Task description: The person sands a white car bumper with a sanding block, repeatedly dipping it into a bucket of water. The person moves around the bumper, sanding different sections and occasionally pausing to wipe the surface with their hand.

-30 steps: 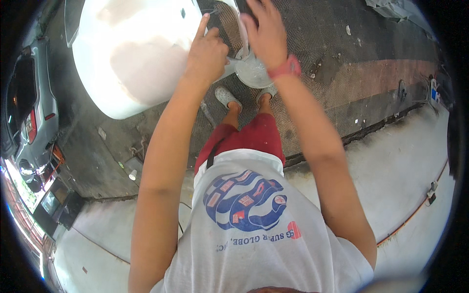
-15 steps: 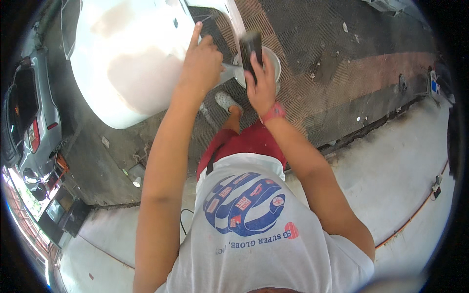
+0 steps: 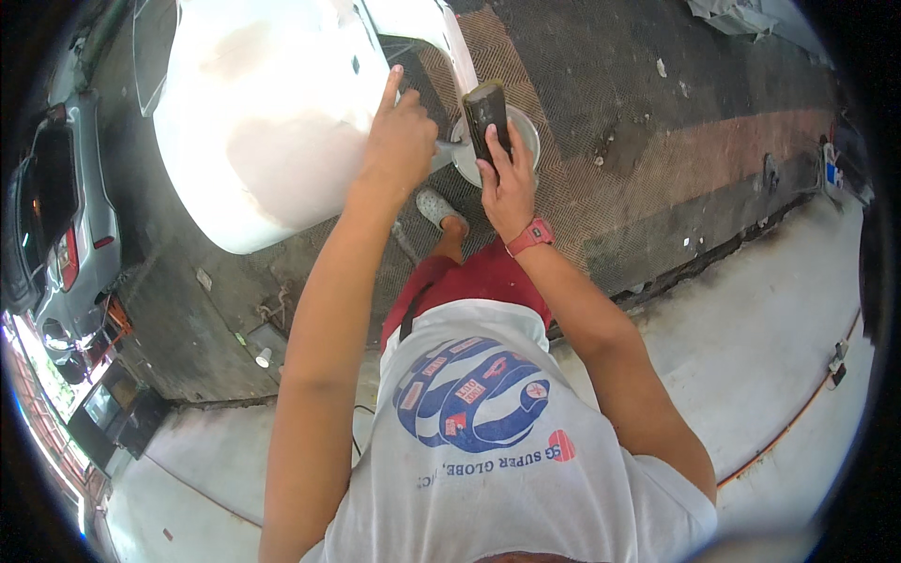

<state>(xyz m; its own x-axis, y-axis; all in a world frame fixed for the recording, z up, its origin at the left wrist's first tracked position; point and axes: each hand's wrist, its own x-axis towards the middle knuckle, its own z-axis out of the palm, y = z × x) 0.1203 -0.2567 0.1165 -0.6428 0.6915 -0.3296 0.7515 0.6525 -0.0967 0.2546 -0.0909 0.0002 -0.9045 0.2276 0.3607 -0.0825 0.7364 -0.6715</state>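
Note:
My left hand (image 3: 402, 141) rests at the inner edge of a white car body panel (image 3: 258, 122), index finger stretched toward a small slot and the other fingers apart, slightly bent. My right hand (image 3: 507, 183) grips a dark, oblong block (image 3: 484, 108) with a pale olive top, held over a round pale bucket (image 3: 530, 150) beside the panel's narrow white arm. A pink watch is on my right wrist.
A silver car (image 3: 89, 272) stands at the left. My clogged foot (image 3: 436, 208) is on the dark, patterned floor (image 3: 657, 141) beside the panel. A pale wall (image 3: 770, 375) with an orange cable runs behind me. Pale crumpled sheeting (image 3: 741, 14) lies at upper right.
My right hand has moved down from beside the panel's narrow arm and now holds the dark block. My left hand stays on the panel's edge.

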